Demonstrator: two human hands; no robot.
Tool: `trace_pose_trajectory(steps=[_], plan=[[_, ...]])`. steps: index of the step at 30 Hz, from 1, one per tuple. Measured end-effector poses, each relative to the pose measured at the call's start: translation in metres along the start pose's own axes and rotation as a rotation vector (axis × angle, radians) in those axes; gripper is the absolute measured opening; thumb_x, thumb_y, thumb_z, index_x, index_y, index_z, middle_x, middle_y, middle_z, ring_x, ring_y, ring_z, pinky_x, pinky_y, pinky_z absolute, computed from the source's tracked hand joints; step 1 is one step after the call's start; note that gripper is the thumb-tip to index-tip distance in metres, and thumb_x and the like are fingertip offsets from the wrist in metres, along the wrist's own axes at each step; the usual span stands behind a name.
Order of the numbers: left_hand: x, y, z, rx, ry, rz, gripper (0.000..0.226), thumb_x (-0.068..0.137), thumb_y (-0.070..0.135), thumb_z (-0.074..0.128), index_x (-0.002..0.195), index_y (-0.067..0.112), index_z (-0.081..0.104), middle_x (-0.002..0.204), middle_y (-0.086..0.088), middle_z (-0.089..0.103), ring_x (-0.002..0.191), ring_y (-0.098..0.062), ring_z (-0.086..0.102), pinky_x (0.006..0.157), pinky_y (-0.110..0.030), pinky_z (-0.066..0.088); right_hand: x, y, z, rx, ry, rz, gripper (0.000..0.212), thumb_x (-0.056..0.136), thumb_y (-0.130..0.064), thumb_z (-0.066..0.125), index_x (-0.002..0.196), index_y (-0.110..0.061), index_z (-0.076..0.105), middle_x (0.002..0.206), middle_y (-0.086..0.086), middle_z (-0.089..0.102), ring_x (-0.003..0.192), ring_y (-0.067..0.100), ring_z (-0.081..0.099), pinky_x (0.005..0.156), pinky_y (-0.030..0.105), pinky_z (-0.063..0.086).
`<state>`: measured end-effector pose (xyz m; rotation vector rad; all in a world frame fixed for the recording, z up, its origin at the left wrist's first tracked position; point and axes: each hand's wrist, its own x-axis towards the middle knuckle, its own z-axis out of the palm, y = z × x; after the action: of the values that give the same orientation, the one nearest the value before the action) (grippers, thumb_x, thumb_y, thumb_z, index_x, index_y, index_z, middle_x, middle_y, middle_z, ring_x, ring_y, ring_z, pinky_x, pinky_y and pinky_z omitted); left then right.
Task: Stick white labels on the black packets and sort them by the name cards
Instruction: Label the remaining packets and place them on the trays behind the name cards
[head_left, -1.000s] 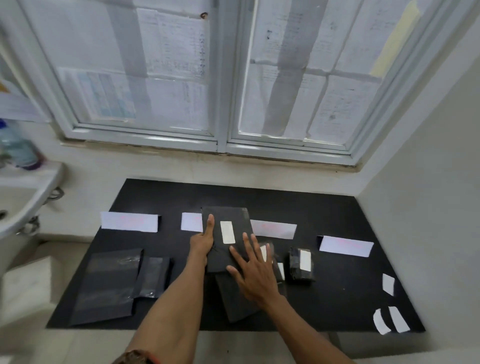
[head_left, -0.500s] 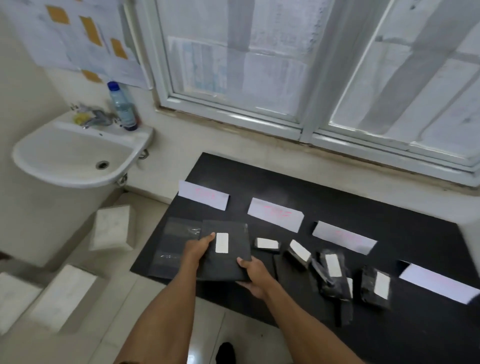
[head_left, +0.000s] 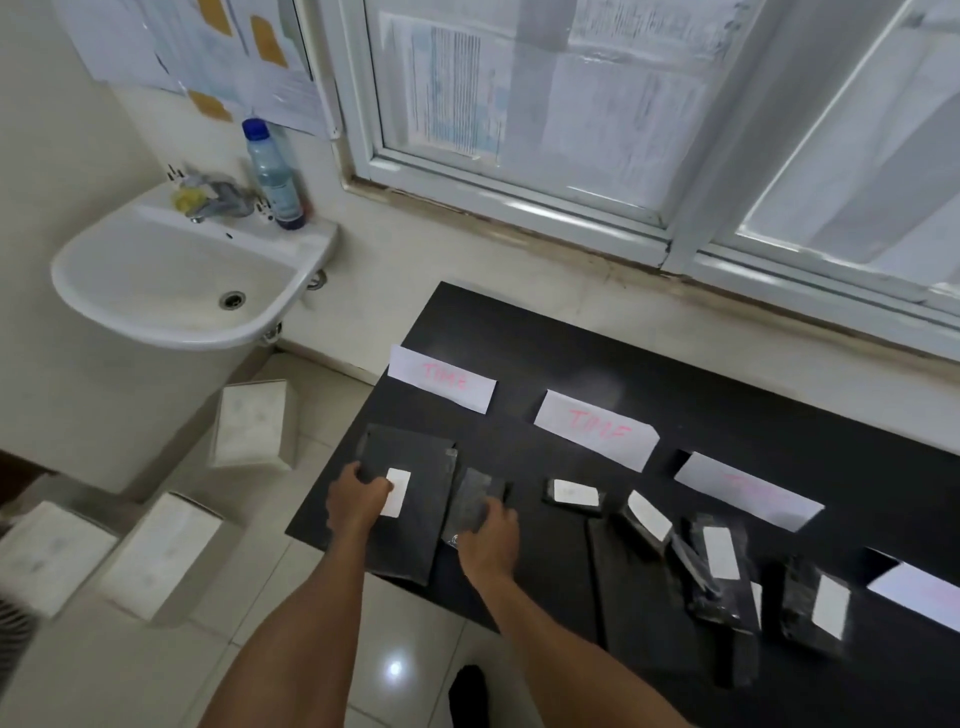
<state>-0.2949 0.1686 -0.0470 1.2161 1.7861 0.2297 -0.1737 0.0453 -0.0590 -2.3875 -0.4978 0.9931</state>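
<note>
A large black packet (head_left: 421, 540) with a white label (head_left: 397, 492) lies at the left end of the black table (head_left: 571, 338), below the first name card (head_left: 441, 379). My left hand (head_left: 358, 501) grips its left edge, thumb beside the label. Just to the right, my right hand (head_left: 488, 535) curls over a small shiny black packet (head_left: 472, 496) that shows no label. Labelled packets (head_left: 574, 496) (head_left: 647, 519) (head_left: 719, 556) (head_left: 826, 608) lie in a row to the right, below other name cards (head_left: 597, 428) (head_left: 748, 491) (head_left: 919, 592).
A white sink (head_left: 171, 275) with a plastic bottle (head_left: 272, 174) hangs on the wall to the left of the table. White boxes (head_left: 254, 423) (head_left: 161, 556) (head_left: 47, 551) stand on the tiled floor under it. Windows covered with papers run behind the table.
The large labelled packet has moved left to the table's left end, below the first card. My right hand has let go of it and now lies on the small shiny packet.
</note>
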Motion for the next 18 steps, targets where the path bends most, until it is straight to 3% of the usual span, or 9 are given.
trace_pose_trajectory(steps=[2,5,8,11,14,18], plan=[[-0.001,0.004,0.006,0.056,-0.007,-0.006,0.067,0.077,0.027,0.069,0.14,0.018,0.047,0.138,-0.016,0.047,0.124,-0.037,0.047,0.102,-0.046,0.04,0.007,-0.004,-0.001,0.049,0.059,0.175,0.066,0.08,-0.016,0.065,0.138,-0.004,0.038,0.137,0.017,0.041,0.125,0.034,0.045,0.102,0.036,0.039],[-0.001,0.006,0.014,0.124,-0.004,-0.008,0.066,0.076,0.032,0.068,0.138,0.023,0.048,0.137,-0.018,0.042,0.12,-0.039,0.048,0.103,-0.049,0.04,0.02,-0.012,0.007,0.264,0.039,0.337,0.065,0.075,-0.021,0.069,0.13,0.001,0.042,0.133,0.02,0.047,0.118,0.037,0.051,0.097,0.037,0.045],[0.0,0.007,0.02,0.156,-0.007,-0.013,0.062,0.077,0.033,0.067,0.136,0.024,0.049,0.137,-0.017,0.039,0.119,-0.039,0.048,0.103,-0.051,0.041,0.027,-0.013,0.01,0.342,0.023,0.36,0.066,0.064,-0.029,0.078,0.118,0.0,0.054,0.12,0.018,0.06,0.106,0.034,0.06,0.088,0.037,0.052],[0.002,0.007,0.021,0.151,-0.018,-0.017,0.063,0.078,0.032,0.067,0.138,0.022,0.049,0.139,-0.018,0.037,0.119,-0.039,0.048,0.103,-0.052,0.04,0.032,-0.009,0.006,0.4,-0.001,0.39,0.054,0.072,-0.029,0.079,0.115,-0.001,0.061,0.116,0.015,0.064,0.102,0.031,0.063,0.077,0.028,0.05],[0.003,0.008,0.022,0.128,-0.039,-0.017,0.064,0.079,0.031,0.067,0.139,0.02,0.048,0.142,-0.019,0.035,0.123,-0.039,0.044,0.106,-0.051,0.038,0.036,-0.006,0.001,0.384,-0.017,0.359,0.049,0.076,-0.031,0.076,0.117,-0.008,0.061,0.119,0.011,0.064,0.104,0.029,0.062,0.088,0.032,0.052],[-0.012,0.02,0.033,0.235,-0.024,-0.011,0.064,0.08,0.032,0.064,0.141,0.023,0.044,0.155,-0.019,0.021,0.144,-0.035,0.017,0.115,-0.053,0.02,0.034,0.002,-0.015,0.489,-0.005,0.335,0.044,0.086,-0.022,0.068,0.124,-0.007,0.052,0.122,0.012,0.06,0.106,0.028,0.059,0.083,0.029,0.047]])
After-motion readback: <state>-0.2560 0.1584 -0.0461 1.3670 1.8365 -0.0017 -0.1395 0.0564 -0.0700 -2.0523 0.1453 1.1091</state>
